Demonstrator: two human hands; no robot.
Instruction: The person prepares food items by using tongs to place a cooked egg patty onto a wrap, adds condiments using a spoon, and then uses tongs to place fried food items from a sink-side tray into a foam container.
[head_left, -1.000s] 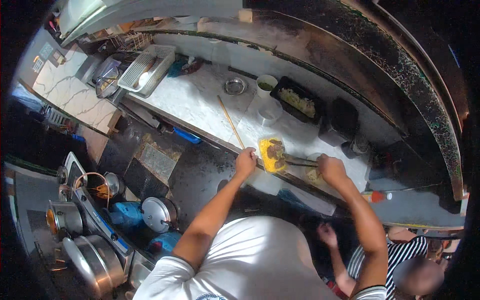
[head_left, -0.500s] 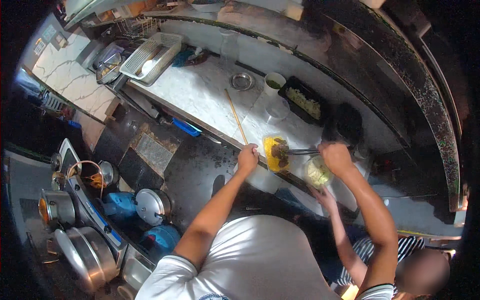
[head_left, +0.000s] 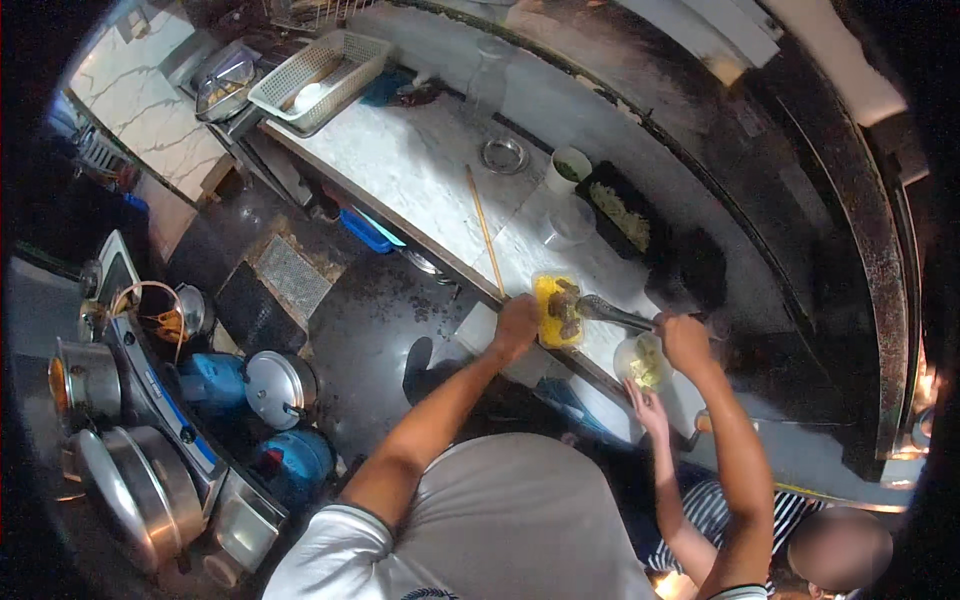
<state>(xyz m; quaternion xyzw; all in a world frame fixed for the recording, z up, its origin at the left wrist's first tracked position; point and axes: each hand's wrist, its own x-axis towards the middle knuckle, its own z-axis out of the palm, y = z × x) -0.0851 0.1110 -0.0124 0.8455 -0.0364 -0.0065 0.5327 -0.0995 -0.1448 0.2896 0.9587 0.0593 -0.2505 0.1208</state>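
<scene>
My right hand (head_left: 686, 342) is closed round the handle end of dark metal tongs (head_left: 615, 313). The tongs point left, their tips at brown pieces of meat (head_left: 563, 305) on yellow rice in a clear plastic food container (head_left: 548, 331). At that container's left side is my left hand (head_left: 517, 328), fingers curled against its edge. A thin wooden stick (head_left: 483, 228) lies on the counter just beyond my left hand. To the right, a co-worker's hand (head_left: 648, 404) holds a round container of pale shredded vegetable (head_left: 646, 368), below my right hand.
On the marble counter (head_left: 400, 165) stand a white plastic basket (head_left: 272, 98), a small metal dish (head_left: 504, 155), a cup of chopped greens (head_left: 568, 168), clear tubs (head_left: 570, 222) and a black tray (head_left: 650, 240). Behind left are a pressure cooker (head_left: 280, 388), large pots (head_left: 140, 490) and blue gas cylinders (head_left: 298, 455).
My left hand has moved right, from the stick's near end to the food container's edge. The tongs have turned slightly, their tips still at the meat. The whole view has shifted a little.
</scene>
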